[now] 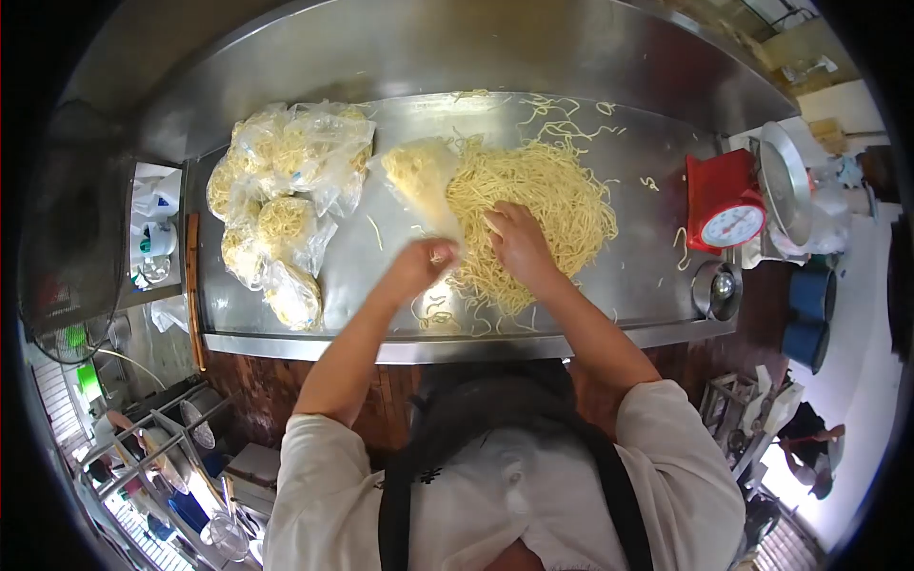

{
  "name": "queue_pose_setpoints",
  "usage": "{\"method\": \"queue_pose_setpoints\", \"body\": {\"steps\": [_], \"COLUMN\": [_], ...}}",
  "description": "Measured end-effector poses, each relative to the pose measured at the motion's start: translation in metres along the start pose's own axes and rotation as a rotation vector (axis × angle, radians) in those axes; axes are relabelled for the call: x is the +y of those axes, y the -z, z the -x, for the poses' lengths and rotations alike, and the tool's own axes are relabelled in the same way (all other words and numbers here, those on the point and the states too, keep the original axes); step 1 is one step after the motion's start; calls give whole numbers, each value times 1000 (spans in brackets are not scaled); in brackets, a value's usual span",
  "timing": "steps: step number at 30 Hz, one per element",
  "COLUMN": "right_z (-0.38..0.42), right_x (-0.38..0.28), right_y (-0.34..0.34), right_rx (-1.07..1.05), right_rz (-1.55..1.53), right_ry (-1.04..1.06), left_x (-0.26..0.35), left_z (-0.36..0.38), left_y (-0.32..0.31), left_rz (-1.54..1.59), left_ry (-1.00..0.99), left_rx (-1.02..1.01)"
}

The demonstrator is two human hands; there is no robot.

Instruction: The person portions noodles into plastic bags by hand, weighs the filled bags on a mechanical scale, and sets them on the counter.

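A large heap of pale noodles [562,190] lies loose on the steel counter [371,276]. Against its left side rests a clear plastic bag partly filled with noodles [415,176]. My left hand [424,265] is closed on the gathered lower end of this bag. Over the heap's lower middle is my right hand [519,238], its fingers curled and touching noodles; whether they grip any is hard to see. Several filled noodle bags [286,224] are piled on the counter's left part.
A red scale [722,195] with a metal pan [785,186] stands at the right end, a round metal bowl [716,290] near it. Stray noodles lie around the heap. The counter has a raised back wall [457,52]. Another person [809,443] is at far lower right.
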State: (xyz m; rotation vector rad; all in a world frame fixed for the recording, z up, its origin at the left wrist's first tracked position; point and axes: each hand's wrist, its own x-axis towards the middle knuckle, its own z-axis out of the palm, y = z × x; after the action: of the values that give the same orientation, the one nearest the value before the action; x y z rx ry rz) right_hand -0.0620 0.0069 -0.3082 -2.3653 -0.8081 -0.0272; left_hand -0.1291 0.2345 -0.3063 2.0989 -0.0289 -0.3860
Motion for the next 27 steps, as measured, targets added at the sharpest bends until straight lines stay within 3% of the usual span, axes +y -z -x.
{"method": "queue_pose_setpoints", "body": {"steps": [2, 3, 6, 9, 12, 13, 15, 18, 21, 22, 24, 26, 27], "right_z": [-8, -10, -21, -35, -58, -67, -76, -84, -83, -77, -87, -95, -90], "right_x": [-17, -25, -25, -7, -2, 2, 12, 48, 72, 98, 139, 140, 135], "right_y": [12, 12, -13, -53, -48, -47, -46, -45, -23, -30, -17, 21, 31], "right_rx": [-58, -92, -115, -78, -57, -98, -194, -197, -84, -26, -49, -160, -192], "right_rz": [56, 83, 223, 457, 378, 317, 189, 108, 120, -39, -206, -143, -76], "right_ry": [-48, -76, -99, -69, -81, -119, -188, -319, -323, -381, -586, -640, -535], "left_x": [-20, 14, -32, -52, -15, -7, 28, 96, 141, 153, 143, 113, 78], "left_z": [-38, -51, -107, -135, -103, -86, -51, 11, 55, 65, 77, 75, 68], "left_y": [37, 54, 33, 32, 59, 73, 108, 153, 176, 176, 178, 166, 149], "left_rz": [-300, -443, -904, -828, -602, -532, -512, -536, -541, -559, -545, -651, -767], "left_ry": [-286, -363, -510, -360, -112, -344, -162, -190, -190, -234, -258, -327, -376], "left_rx": [395, 417, 239, -47, -41, 99, -17, 46, 143, 216, 212, 253, 301]}}
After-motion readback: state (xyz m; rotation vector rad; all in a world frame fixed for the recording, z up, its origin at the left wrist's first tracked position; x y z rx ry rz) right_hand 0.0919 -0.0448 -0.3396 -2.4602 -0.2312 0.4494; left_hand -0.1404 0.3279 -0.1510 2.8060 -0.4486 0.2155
